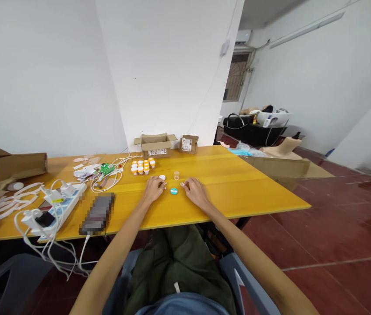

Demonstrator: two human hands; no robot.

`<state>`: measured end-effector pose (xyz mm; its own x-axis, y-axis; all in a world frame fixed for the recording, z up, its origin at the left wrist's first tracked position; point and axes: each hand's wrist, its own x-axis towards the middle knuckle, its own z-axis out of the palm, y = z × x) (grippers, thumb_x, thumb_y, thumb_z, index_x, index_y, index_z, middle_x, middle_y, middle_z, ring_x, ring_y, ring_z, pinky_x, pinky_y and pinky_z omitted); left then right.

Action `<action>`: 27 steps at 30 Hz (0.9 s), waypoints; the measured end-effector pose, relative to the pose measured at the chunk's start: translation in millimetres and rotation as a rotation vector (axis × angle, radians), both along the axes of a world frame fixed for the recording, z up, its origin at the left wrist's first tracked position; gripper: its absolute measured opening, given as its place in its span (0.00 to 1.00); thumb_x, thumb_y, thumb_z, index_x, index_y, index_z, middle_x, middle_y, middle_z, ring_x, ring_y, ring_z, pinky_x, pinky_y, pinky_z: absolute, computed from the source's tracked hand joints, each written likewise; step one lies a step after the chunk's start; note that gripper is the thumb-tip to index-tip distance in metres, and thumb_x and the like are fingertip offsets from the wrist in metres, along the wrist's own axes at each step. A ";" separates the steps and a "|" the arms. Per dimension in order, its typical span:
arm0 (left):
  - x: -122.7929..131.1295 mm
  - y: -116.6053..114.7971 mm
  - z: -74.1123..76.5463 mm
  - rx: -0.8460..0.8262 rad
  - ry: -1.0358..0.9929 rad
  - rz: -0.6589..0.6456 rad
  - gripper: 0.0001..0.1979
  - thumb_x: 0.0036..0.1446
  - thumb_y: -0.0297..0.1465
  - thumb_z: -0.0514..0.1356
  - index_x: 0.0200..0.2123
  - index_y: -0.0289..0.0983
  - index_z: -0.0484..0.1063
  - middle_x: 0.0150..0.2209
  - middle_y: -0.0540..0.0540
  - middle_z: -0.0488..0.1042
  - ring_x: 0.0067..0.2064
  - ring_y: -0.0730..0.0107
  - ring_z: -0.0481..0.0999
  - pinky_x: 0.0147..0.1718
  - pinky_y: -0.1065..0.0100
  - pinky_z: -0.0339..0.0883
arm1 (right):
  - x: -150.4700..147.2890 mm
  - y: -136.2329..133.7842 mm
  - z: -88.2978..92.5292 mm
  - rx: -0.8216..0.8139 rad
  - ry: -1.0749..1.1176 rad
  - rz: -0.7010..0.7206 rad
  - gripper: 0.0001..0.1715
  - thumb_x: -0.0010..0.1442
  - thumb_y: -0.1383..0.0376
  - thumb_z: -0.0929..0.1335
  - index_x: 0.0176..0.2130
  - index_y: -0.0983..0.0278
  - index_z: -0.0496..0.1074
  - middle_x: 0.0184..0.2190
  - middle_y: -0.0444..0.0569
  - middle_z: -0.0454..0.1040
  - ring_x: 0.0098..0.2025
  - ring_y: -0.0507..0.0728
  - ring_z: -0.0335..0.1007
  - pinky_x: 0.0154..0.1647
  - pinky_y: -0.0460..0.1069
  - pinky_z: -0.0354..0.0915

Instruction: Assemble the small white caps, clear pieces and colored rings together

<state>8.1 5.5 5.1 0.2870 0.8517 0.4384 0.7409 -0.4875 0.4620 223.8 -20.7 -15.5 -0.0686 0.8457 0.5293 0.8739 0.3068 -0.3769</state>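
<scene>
My left hand point(154, 188) rests on the yellow wooden table, fingers loosely bent and apart, with nothing plainly held. A small white round lid or cap point(162, 177) lies just beyond its fingertips. Across from it, my right hand point(196, 191) also lies on the tabletop with its fingers spread and bent, no object visible in it. Between the two hands sits a round teal disc point(174, 191) with a pale marking. Slightly farther back stands a small clear cup or ring point(176, 175). Pale spots at both hands' fingertips are too small to make out.
Several small white-and-orange containers point(143, 166) stand grouped behind my left hand. Cardboard boxes point(157, 148) sit against the wall. To the left are a phone point(97, 213), a power strip point(61, 210) with tangled white cables, and an open carton point(24, 166). Another person's arm shows at the left edge.
</scene>
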 end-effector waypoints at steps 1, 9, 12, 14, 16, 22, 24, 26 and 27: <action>0.6 -0.4 0.5 -0.006 -0.002 0.004 0.09 0.59 0.29 0.59 0.27 0.40 0.76 0.34 0.44 0.77 0.43 0.57 0.74 0.48 0.55 0.67 | -0.1 -0.3 0.6 -0.005 0.000 -0.002 0.07 0.64 0.66 0.66 0.32 0.60 0.71 0.37 0.52 0.77 0.42 0.60 0.72 0.44 0.52 0.65; -0.7 0.6 -0.8 -0.008 -0.054 -0.024 0.09 0.60 0.30 0.59 0.27 0.40 0.73 0.32 0.46 0.76 0.42 0.58 0.75 0.46 0.58 0.68 | -0.9 -2.5 2.2 0.021 -0.012 0.046 0.07 0.64 0.68 0.64 0.34 0.60 0.71 0.38 0.52 0.76 0.43 0.60 0.71 0.46 0.52 0.65; -1.6 1.0 -1.1 -0.016 -0.078 -0.033 0.08 0.61 0.29 0.58 0.28 0.40 0.72 0.33 0.46 0.76 0.43 0.58 0.75 0.46 0.58 0.69 | -1.6 -3.3 3.2 0.019 -0.020 0.064 0.07 0.64 0.68 0.64 0.35 0.60 0.71 0.39 0.52 0.76 0.44 0.60 0.71 0.47 0.53 0.65; -1.5 0.9 -0.8 -0.015 -0.095 -0.038 0.08 0.61 0.29 0.57 0.29 0.41 0.72 0.33 0.46 0.76 0.43 0.59 0.75 0.46 0.58 0.69 | -1.9 -3.3 3.5 0.031 -0.024 0.090 0.07 0.64 0.68 0.64 0.36 0.60 0.72 0.39 0.52 0.76 0.44 0.60 0.71 0.48 0.53 0.65; -0.8 0.4 -0.3 -0.010 -0.110 -0.051 0.08 0.61 0.29 0.56 0.30 0.41 0.71 0.32 0.47 0.75 0.42 0.59 0.75 0.46 0.58 0.69 | -2.1 -3.0 3.5 0.053 -0.023 0.126 0.07 0.64 0.68 0.64 0.37 0.60 0.72 0.39 0.52 0.76 0.44 0.60 0.71 0.48 0.54 0.66; 2.0 -3.6 1.8 -0.017 -0.142 -0.101 0.08 0.64 0.30 0.54 0.32 0.40 0.69 0.33 0.48 0.75 0.41 0.62 0.74 0.44 0.62 0.68 | -4.0 -5.6 5.6 0.078 -0.012 0.275 0.09 0.67 0.66 0.63 0.41 0.59 0.73 0.41 0.50 0.76 0.45 0.60 0.71 0.50 0.54 0.66; 2.2 -5.5 2.1 -0.026 -0.157 -0.105 0.07 0.65 0.30 0.53 0.33 0.41 0.68 0.34 0.48 0.75 0.40 0.64 0.74 0.43 0.63 0.68 | -4.6 -7.3 6.4 0.075 -0.015 0.318 0.10 0.68 0.65 0.63 0.42 0.59 0.73 0.41 0.50 0.76 0.46 0.59 0.71 0.50 0.54 0.67; 2.0 -7.4 2.3 -0.037 -0.180 -0.106 0.08 0.66 0.32 0.52 0.35 0.41 0.68 0.33 0.49 0.74 0.39 0.65 0.74 0.42 0.64 0.68 | -5.0 -8.2 6.5 0.073 -0.020 0.345 0.11 0.69 0.65 0.62 0.43 0.59 0.73 0.41 0.50 0.76 0.46 0.59 0.71 0.51 0.54 0.67; 1.8 -8.3 2.4 -0.046 -0.192 -0.110 0.08 0.67 0.33 0.51 0.36 0.41 0.68 0.33 0.49 0.75 0.38 0.65 0.74 0.42 0.64 0.68 | -5.2 -8.3 6.2 0.073 -0.023 0.352 0.11 0.69 0.65 0.62 0.43 0.59 0.73 0.42 0.50 0.76 0.46 0.59 0.71 0.51 0.54 0.66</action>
